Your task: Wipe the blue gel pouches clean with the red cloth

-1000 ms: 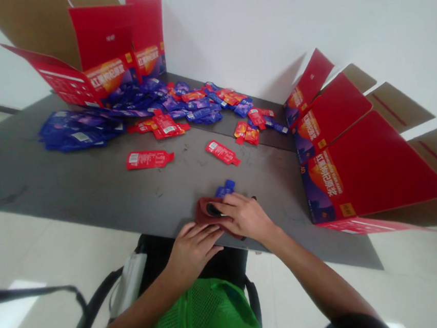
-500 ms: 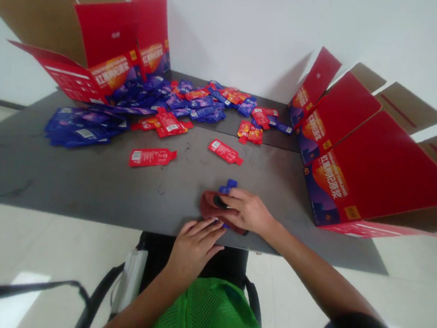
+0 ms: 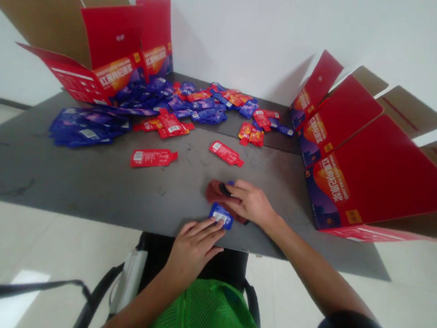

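A blue pouch (image 3: 221, 215) with a white label lies flat near the table's front edge. On its lower end rest the fingertips of my left hand (image 3: 194, 247), fingers stretched out and flat. My right hand (image 3: 252, 204) is closed on a reddish-brown cloth (image 3: 216, 190) with a black part showing by the fingers. The cloth covers the upper part of the blue pouch, and a bit of blue shows beyond it. Nearest beyond the hands lie two red pouches (image 3: 226, 153), one of them further left, each with a white label.
A heap of blue and red pouches (image 3: 208, 106) spreads along the back of the grey table (image 3: 85, 182). A stack of blue pouches (image 3: 86, 129) lies at the left. Open red cartons stand at the back left (image 3: 110, 45) and the right (image 3: 342, 165), flaps up.
My right hand has moved the cloth slightly away from me, up the blue pouch, uncovering its labelled lower part. My left hand stays in place. The view has shifted slightly.
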Tool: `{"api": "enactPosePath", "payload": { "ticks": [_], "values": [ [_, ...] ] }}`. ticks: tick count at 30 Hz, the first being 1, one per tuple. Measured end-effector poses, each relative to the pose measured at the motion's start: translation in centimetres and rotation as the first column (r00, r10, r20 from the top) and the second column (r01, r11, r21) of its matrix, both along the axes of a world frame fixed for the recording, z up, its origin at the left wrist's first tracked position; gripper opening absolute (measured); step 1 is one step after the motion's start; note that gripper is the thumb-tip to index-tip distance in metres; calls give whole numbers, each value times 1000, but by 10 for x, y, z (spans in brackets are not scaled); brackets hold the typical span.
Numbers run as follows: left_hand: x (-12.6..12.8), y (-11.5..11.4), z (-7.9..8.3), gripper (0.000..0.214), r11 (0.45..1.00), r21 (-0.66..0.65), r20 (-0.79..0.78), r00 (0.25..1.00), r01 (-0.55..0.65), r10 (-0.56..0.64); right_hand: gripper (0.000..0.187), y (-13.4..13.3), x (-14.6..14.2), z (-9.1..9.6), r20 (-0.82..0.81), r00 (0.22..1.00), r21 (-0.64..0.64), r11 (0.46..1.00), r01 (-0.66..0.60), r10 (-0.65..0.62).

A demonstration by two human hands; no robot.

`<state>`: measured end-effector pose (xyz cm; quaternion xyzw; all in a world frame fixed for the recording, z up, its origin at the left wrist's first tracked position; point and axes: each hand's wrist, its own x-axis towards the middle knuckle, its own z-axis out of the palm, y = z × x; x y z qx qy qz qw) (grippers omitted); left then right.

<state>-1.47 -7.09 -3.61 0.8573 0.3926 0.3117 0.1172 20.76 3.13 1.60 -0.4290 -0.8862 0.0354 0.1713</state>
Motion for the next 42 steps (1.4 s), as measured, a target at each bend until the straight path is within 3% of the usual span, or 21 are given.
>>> {"api": "enactPosePath", "payload": {
  "ticks": [2,4,7,10,13,16,20,24,27,29,31,34,36,38,42],
  "values": [
    [0,0,0,26,1000,2,1,1000,1,-1,34,18,9,6,13,996,50,995,91,-92],
    [1,-1,0,26,1000,6,9,1000,-5,5,34,20,9,18,-12,993,91,989,116,-115],
    [2,-1,-2,27,1000,11,24,1000,-11,10,34,-7,-6,25,-46,999,94,996,6,-1],
    [1,0,-2,26,1000,7,21,1000,-20,20,33,-26,-18,12,12,992,18,991,-129,129],
    [0,1,0,26,1000,-2,10,1000,0,0,32,-7,-11,0,36,999,-8,999,-36,36],
    [0,1,1,26,1000,5,9,1000,8,-8,33,18,1,10,43,996,44,996,82,-84],
    [2,0,-2,27,1000,12,8,1000,-9,9,36,-4,-8,28,-4,1000,77,997,-1,2],
    [1,0,-3,26,1000,-2,10,1000,-19,19,32,-27,-20,11,21,990,-13,990,-141,141],
    [0,1,0,27,1000,-6,2,1000,7,-7,33,0,-8,-2,19,1000,-26,1000,-2,3],
    [0,1,2,27,1000,-1,-3,1000,14,-14,35,20,3,2,34,996,17,997,82,-82],
    [0,1,3,26,1000,1,-2,1000,7,-7,35,24,6,13,14,995,71,992,102,-104],
    [1,0,2,25,1000,3,7,1000,-6,6,36,-3,-6,22,-16,1000,90,996,13,-12],
    [0,0,1,25,1000,4,6,1000,-13,13,35,-23,-16,17,9,996,47,995,-92,91],
    [-1,0,0,25,1000,3,0,1000,-10,10,33,-26,-19,6,13,993,2,993,-120,120],
    [-1,1,1,27,1000,-3,-13,1000,17,-17,35,14,3,-4,1,998,3,998,70,-70]
  ]
}}
